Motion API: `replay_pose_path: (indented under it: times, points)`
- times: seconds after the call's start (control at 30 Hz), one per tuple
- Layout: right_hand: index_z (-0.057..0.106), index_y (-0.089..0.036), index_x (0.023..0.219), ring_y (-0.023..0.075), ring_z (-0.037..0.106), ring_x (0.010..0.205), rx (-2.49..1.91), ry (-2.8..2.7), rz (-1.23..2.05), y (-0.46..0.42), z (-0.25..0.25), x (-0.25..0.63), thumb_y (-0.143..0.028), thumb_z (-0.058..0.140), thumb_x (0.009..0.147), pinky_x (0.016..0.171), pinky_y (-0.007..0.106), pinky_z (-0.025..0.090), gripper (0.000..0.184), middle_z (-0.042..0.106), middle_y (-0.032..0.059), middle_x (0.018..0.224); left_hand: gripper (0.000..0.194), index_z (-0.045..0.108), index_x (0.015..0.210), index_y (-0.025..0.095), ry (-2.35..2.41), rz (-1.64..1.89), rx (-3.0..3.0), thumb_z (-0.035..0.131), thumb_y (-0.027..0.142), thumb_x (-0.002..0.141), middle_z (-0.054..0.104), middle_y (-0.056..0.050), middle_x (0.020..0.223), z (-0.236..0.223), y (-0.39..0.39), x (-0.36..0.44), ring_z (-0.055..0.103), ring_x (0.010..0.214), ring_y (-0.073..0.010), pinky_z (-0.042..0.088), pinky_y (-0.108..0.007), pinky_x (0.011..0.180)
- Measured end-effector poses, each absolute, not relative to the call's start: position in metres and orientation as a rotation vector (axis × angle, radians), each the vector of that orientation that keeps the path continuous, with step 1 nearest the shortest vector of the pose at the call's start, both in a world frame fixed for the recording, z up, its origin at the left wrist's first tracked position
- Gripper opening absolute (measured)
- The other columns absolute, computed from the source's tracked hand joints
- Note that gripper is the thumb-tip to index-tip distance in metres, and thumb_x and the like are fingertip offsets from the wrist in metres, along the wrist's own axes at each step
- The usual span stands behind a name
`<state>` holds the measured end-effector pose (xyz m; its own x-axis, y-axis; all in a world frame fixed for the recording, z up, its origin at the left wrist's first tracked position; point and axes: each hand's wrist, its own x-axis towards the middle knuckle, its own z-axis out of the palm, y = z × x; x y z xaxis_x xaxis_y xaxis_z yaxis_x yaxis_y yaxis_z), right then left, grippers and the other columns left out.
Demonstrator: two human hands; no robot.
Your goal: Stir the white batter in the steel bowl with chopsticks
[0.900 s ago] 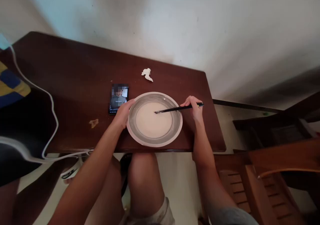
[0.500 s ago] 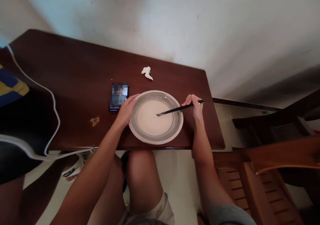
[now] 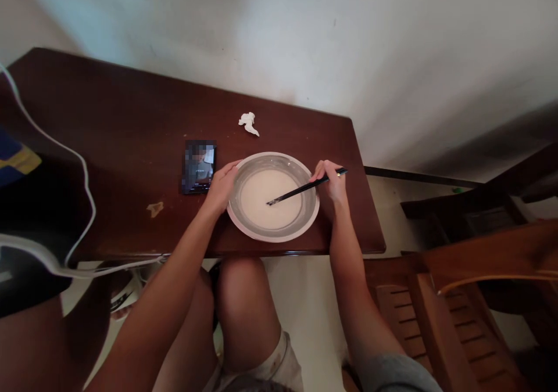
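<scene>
Spill risk: metal bowl (image 3: 311,207) sits near the table's (image 3: 131,119) front edge; hard chopsticks (image 3: 293,193) push could slop the pale liquid (image 3: 261,191); bowl lies between hands; left hand (image 3: 222,186) against left rim, fingers extended, can't tell if gripping; right hand (image 3: 332,181) pinches black chopsticks, tips in liquid.

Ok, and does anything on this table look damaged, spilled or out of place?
Yes: a ragged pale patch breaks the dark tabletop left of the bowl; whether it's residue or worn finish is unclear. A crumpled white scrap, perhaps tissue, lies loose beyond the bowl. I see no spill beside the bowl.
</scene>
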<state>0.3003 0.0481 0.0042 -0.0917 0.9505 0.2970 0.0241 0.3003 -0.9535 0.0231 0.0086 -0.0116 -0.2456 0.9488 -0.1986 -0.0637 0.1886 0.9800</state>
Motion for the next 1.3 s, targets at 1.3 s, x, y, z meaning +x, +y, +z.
replay_pose_path:
  times: [1.3]
  points:
    - [0.061, -0.025, 0.055, 0.0162, 0.065, 0.057, -1.012, -1.455, 1.009, 0.045, 0.006, 0.294, -0.061, 0.062, 0.084, 0.070, 0.035, 0.053, 0.047, 0.065, -0.0011, 0.053, 0.026, 0.074, 0.093, 0.013, 1.577, 1.213, 0.966, 0.054, 0.024, 0.079, 0.076, -0.008, 0.097, 0.001, 0.011, 0.030, 0.065, 0.102, -0.0228, 0.051, -0.030, 0.091]
